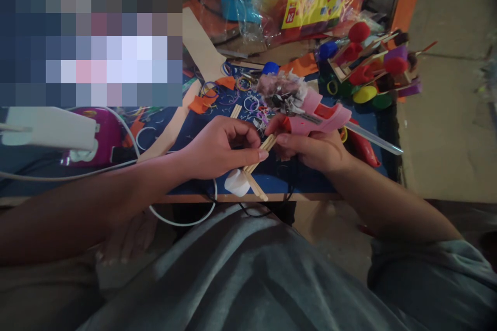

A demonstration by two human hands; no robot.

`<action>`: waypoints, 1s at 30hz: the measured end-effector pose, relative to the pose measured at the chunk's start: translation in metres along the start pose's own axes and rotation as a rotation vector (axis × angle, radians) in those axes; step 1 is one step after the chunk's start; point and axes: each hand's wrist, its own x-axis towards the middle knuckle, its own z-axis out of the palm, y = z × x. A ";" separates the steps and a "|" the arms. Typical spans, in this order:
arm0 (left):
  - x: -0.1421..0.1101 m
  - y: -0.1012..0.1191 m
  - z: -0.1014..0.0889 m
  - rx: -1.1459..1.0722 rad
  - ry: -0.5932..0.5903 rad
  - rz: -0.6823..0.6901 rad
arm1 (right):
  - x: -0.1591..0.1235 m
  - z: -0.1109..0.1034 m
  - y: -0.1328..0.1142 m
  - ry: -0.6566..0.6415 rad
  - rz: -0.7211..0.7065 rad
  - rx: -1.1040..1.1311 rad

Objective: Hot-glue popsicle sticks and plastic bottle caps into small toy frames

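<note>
My left hand (219,146) pinches a small piece made of wooden sticks (259,158) with a white cap (236,183) at its lower end. My right hand (310,147) grips a pink glue gun (320,116) whose nozzle points left at the sticks, and a clear glue stick (375,138) juts out of its back to the right. Both hands meet over the front of a blue work mat (279,176) littered with scraps.
A wooden-stick model with coloured bottle caps (368,70) stands at the back right. Plastic bags with a yellow packet (314,5) lie behind. Orange foam scraps (202,103), a white lamp head (46,126), a white cable (182,220) and cardboard (442,114) surround the mat.
</note>
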 end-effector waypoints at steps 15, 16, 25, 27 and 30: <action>0.001 -0.004 0.000 0.023 -0.009 0.049 | 0.005 0.003 0.002 -0.101 -0.048 -0.120; 0.001 -0.004 0.000 0.023 -0.007 0.048 | 0.005 0.003 0.002 -0.094 -0.056 -0.136; 0.001 -0.005 0.001 0.015 -0.008 0.031 | 0.005 0.008 -0.005 -0.052 -0.106 -0.230; 0.002 -0.005 0.001 0.017 -0.009 0.040 | 0.006 0.008 -0.007 -0.038 -0.110 -0.228; 0.003 -0.004 0.001 0.016 -0.010 0.058 | 0.005 0.010 -0.008 -0.015 -0.101 -0.223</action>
